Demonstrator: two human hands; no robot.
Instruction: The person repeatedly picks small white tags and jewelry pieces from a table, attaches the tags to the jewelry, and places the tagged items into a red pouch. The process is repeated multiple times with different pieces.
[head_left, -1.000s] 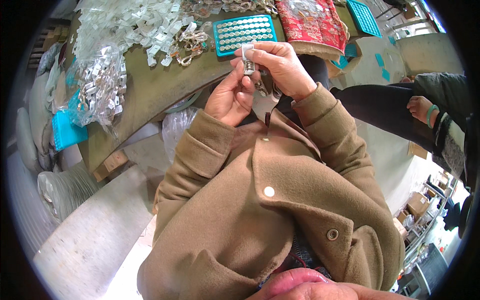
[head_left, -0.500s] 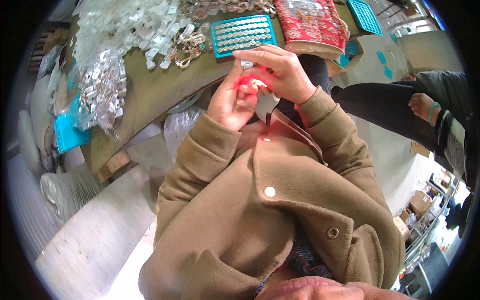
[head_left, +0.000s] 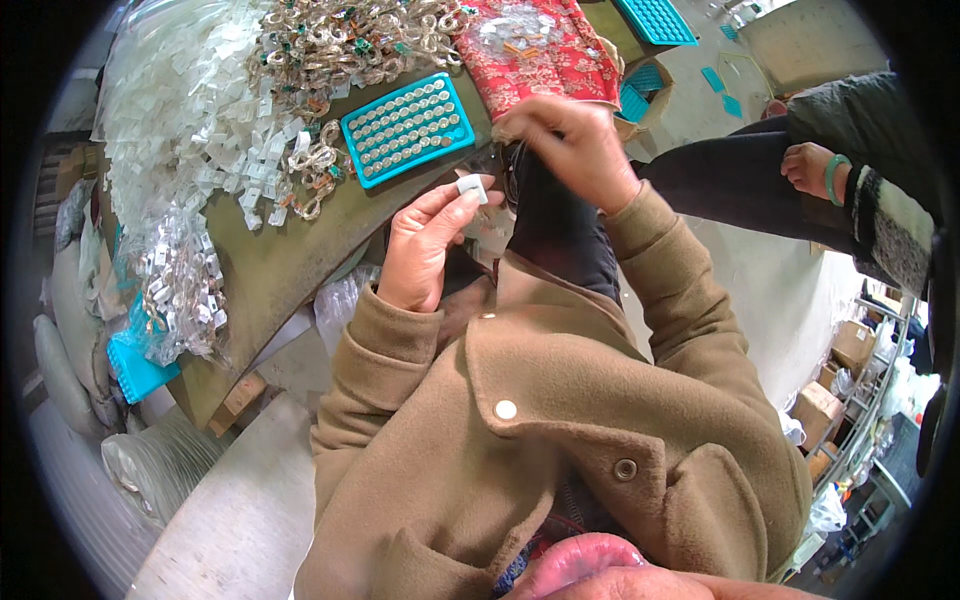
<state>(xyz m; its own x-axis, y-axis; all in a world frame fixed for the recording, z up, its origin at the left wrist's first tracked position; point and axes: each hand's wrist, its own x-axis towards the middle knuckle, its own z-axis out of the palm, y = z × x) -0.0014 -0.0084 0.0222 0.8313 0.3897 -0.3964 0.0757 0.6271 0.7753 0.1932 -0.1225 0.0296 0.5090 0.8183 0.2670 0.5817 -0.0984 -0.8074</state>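
My left hand [head_left: 422, 245] pinches a small white plastic case [head_left: 473, 189] between thumb and fingertips, just off the table's near edge. My right hand [head_left: 578, 155] is raised to the right, beside the near edge of a red patterned cloth [head_left: 545, 75]. Its thumb and fingers are pressed together; what lies between them, if anything, is too small and blurred to tell. Just beyond my left hand sits a turquoise tray [head_left: 371, 180] holding rows of round silvery discs [head_left: 408, 124]. Beside it lie coiled clear wire bundles [head_left: 318, 165] and a heap of small white plastic pieces [head_left: 190, 110].
A clear bag of white pieces with wires [head_left: 180, 275] hangs at the table's left edge above a turquoise tray [head_left: 140, 368]. More wire coils [head_left: 350, 40] lie at the back. To the right, a co-worker's hand [head_left: 808, 168] rests near dark trousers. A box with turquoise trays [head_left: 645, 95] stands beyond the cloth.
My hands have moved apart: the left down and left with the white case, the right to the right. The red glow between them is gone. The whole view has shifted.
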